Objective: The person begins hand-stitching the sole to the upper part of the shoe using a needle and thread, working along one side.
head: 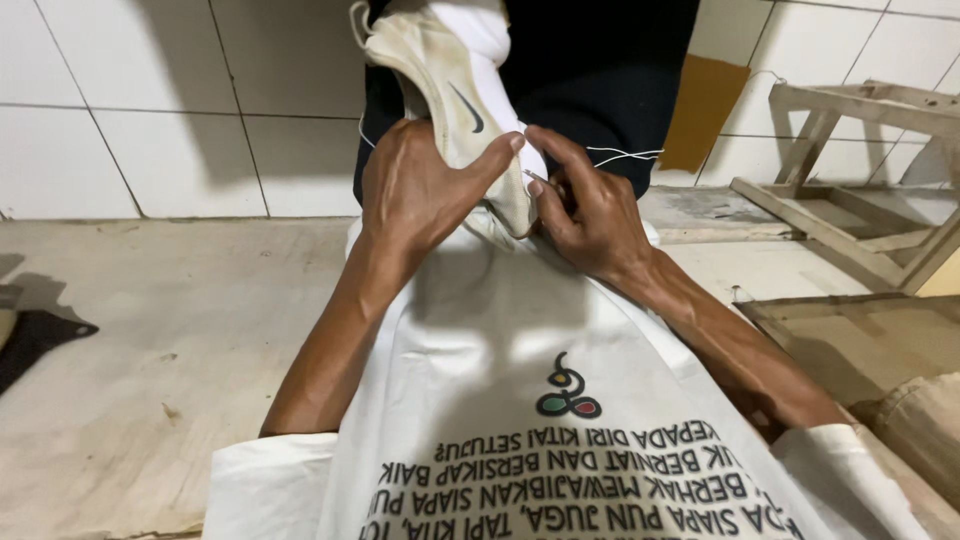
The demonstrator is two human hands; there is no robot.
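White cloth of the person's printed shirt point(520, 400) fills the lower centre of the view, nearest the camera, with dark lettering and a small coloured emblem across it. Both bare forearms run up from it toward 12 o'clock and meet at a pale, worn shoe point(455, 90). The left hand point(415, 190) is wrapped round the shoe's side, thumb pressed across the upper, so that the shoe is braced with its toe pointing down at about 6 o'clock and its heel up near the top edge. This clamp appears to steady the shoe for finer work. The right hand point(585, 215), just beside the left at 3 o'clock of the shoe's toe, is pinched together, forefinger and thumb closing on a thin needle-like tool point(540, 180) at the edge of the sole. A light thread point(625, 154) trails from that hand toward 3 o'clock against dark clothing point(600, 70) of a figure standing behind the shoe.

Appearance of the shoe: cream to off-white, soiled and yellowed along the sole rim, with a dark curved mark on its side and a white fabric lining showing at the opening.

Surroundings: a scuffed pale floor point(150, 350), a white tiled wall point(150, 100), and a bare wooden frame point(860, 180) at 2 o'clock.
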